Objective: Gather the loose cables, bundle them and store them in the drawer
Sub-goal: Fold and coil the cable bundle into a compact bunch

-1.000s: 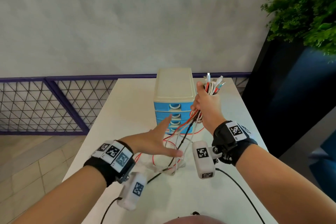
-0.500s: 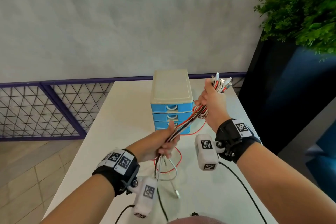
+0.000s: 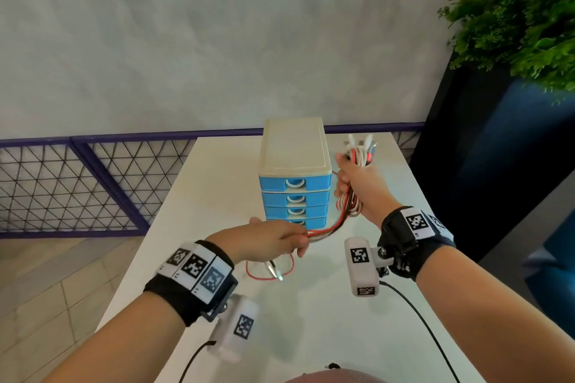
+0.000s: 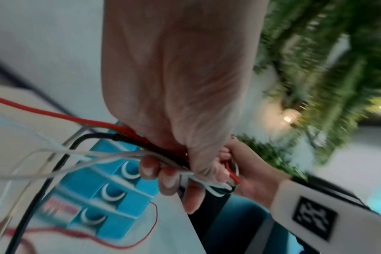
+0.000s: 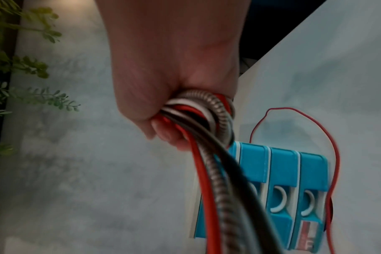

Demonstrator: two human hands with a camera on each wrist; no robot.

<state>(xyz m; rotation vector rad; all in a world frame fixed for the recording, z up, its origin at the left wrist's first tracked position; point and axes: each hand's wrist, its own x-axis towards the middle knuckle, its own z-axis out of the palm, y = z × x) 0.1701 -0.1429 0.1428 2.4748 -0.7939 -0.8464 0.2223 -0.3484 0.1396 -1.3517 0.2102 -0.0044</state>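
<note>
Head view: the right hand (image 3: 357, 186) has its fingers curled tight around a bundle of cables (image 3: 348, 208), plug ends sticking up above the fist. The left hand (image 3: 267, 241) pinches the same red, black and white strands lower down, fingers closed on them. Loose ends hang onto the white table (image 3: 311, 320). Just behind and between the hands stands a blue drawer unit (image 3: 295, 196), all drawers closed. A green plant (image 3: 513, 15) sits at far right.
</note>
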